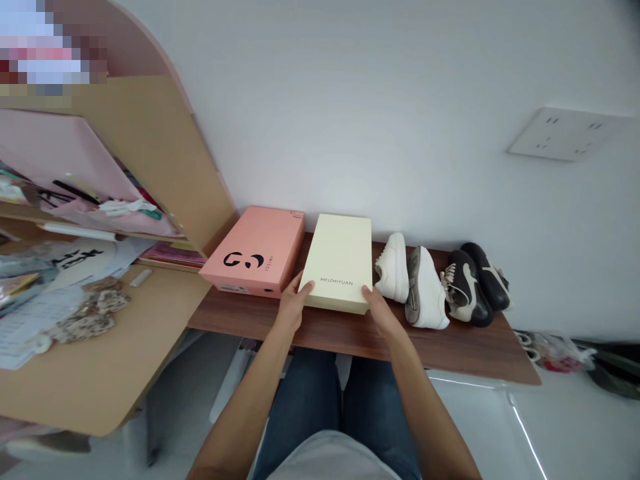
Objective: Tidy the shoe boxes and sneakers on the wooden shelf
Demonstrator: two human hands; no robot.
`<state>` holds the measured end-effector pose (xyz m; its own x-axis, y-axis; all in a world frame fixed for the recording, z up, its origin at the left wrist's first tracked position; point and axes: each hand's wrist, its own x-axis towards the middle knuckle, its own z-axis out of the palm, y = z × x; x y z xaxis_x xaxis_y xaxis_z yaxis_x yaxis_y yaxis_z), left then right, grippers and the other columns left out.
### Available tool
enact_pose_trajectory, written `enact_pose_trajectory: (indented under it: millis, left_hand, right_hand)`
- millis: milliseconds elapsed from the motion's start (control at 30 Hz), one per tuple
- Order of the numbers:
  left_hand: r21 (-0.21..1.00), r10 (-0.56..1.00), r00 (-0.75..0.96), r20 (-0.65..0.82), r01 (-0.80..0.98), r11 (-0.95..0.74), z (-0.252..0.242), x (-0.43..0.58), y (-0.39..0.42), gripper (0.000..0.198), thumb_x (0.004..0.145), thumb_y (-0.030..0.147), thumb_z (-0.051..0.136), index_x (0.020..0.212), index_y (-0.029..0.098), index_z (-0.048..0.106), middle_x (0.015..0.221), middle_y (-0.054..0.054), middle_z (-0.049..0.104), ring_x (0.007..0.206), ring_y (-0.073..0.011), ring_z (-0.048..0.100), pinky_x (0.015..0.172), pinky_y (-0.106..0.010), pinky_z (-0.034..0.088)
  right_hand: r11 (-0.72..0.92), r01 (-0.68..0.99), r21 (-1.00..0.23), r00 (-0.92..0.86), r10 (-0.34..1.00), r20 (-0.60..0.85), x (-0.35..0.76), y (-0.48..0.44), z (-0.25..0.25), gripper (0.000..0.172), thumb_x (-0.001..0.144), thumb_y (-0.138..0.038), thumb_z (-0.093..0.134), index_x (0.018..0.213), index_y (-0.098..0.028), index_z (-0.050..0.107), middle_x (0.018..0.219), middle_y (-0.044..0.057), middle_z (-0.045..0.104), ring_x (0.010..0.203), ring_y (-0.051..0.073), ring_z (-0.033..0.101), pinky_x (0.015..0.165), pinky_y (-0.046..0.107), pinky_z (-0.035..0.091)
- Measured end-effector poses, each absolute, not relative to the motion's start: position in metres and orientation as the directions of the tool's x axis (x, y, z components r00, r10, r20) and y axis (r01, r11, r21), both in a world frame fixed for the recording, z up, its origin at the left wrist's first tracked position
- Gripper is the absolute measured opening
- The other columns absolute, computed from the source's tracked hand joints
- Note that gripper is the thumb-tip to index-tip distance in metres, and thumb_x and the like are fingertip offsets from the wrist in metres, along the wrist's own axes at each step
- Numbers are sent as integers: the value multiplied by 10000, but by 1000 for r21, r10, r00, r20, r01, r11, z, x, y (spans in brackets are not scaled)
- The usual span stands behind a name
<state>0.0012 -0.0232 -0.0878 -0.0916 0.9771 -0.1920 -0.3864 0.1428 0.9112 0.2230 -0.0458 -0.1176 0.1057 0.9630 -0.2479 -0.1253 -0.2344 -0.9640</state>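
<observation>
A cream shoe box [339, 257] with "MEIZHIYUAN" printed near its front edge lies on a dark wooden shelf board [330, 333]. My left hand [294, 303] grips its front left corner, thumb on top. At the front right corner, my right hand [377, 309] holds the box the same way; the fingers of both hands are mostly hidden along its sides. Left of it lies a pink shoe box [260, 247] with black lettering. To the right stand white sneakers [425, 290], one tipped on its side, then a pair of black and white sneakers [473, 287].
On the left is a desk [165, 307] with papers, a patterned cloth scrunchie [95, 313] and a shelf unit [150, 133]. A white wall with a socket plate [565, 135] rises behind the board. A plastic bag [560, 353] lies beyond its right end.
</observation>
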Motion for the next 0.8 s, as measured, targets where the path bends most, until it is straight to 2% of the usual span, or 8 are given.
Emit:
enact_pose_trajectory:
  millis: [133, 333, 800]
  left_hand:
    - [905, 974, -85, -208, -395, 159, -93, 2, -22, 650, 679, 345, 826, 1284, 203, 635, 1295, -110, 657, 1237, -282, 581, 1079, -433, 424]
    - [918, 970, -90, -224, -353, 179, -98, 1, -18, 637, 692, 343, 820, 1286, 203, 635, 1307, -114, 648, 1210, -282, 600, 1056, -429, 445]
    - [928, 969, -119, -218, -332, 169, -102, 2, -2, 612, 702, 358, 819, 1270, 212, 644, 1269, -108, 672, 1196, -260, 612, 1074, -419, 429]
  right_hand:
    - [-203, -126, -971, 108, 970, -217, 222, -49, -122, 655, 824, -639, 589, 1352, -252, 553, 1358, 61, 615, 1296, 291, 523, 1130, 498, 358]
    - [-237, -144, -961, 106, 962, -253, 219, -48, -125, 641, 830, -637, 583, 1328, -233, 575, 1332, 79, 633, 1252, 297, 562, 1103, 494, 395]
    - [-206, -139, -969, 110, 969, -222, 221, -30, -134, 633, 824, -664, 571, 1287, -234, 604, 1338, 64, 630, 1273, 284, 541, 1136, 485, 346]
